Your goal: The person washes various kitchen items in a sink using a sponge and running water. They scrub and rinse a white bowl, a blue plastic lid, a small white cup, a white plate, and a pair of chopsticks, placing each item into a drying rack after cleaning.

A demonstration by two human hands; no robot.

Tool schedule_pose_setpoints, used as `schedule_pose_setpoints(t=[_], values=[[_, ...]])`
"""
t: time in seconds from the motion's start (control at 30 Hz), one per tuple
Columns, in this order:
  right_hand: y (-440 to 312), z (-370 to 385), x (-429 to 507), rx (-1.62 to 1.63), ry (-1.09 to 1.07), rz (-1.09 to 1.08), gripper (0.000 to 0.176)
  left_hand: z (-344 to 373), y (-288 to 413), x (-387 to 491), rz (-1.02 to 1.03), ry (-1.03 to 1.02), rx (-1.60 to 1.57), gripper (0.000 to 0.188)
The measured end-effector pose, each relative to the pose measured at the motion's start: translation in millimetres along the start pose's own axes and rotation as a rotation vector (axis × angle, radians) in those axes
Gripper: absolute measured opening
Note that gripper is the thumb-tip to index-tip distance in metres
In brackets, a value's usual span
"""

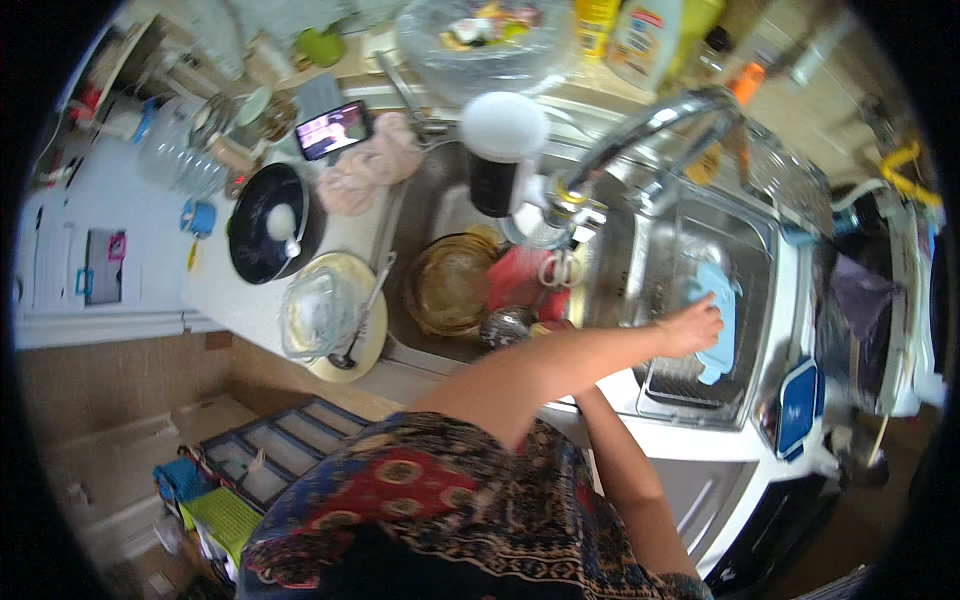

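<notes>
My left arm reaches across to the right, and my left hand (691,328) is over a light-blue plastic lid (718,300) in the right sink basin (675,390). Its fingers overlap the lid, but blur hides whether they grip it. My right hand is hidden behind my left forearm; only the right forearm shows. Near there, the left basin (405,300) holds an amber glass dish (450,285), a red item (517,274), white-handled scissors (559,268) and a round metal item (507,328). A chrome faucet (637,135) arches between the basins.
A dark container with a white lid (504,127) stands by the faucet. On the left counter are a black pan (262,225), a phone (334,131), a cloth (375,161), and a glass container (319,311) with a ladle (364,322) on a plate (367,364). A blue-lidded container (798,409) sits right.
</notes>
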State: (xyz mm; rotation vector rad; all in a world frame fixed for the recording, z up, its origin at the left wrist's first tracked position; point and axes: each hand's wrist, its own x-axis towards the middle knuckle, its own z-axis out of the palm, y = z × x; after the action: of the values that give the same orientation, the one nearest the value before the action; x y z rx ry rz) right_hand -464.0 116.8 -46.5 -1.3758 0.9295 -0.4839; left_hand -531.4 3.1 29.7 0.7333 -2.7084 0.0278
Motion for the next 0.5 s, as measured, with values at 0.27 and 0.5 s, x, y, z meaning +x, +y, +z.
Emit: schedule_pose_setpoints(t=[0.27, 0.5], values=[[-4.1, -8.6, 2.5, -0.505, 0.192, -0.296, 0.028, -24.2, -18.2, -63.1, -0.116, 0.111, -0.407, 0.056], [-34.8, -15.1, 8.0, -0.180, 0.342, -0.037, 0.022, -66.4, -76.1, -217.8, -0.845, 0.274, -0.339, 0.026]])
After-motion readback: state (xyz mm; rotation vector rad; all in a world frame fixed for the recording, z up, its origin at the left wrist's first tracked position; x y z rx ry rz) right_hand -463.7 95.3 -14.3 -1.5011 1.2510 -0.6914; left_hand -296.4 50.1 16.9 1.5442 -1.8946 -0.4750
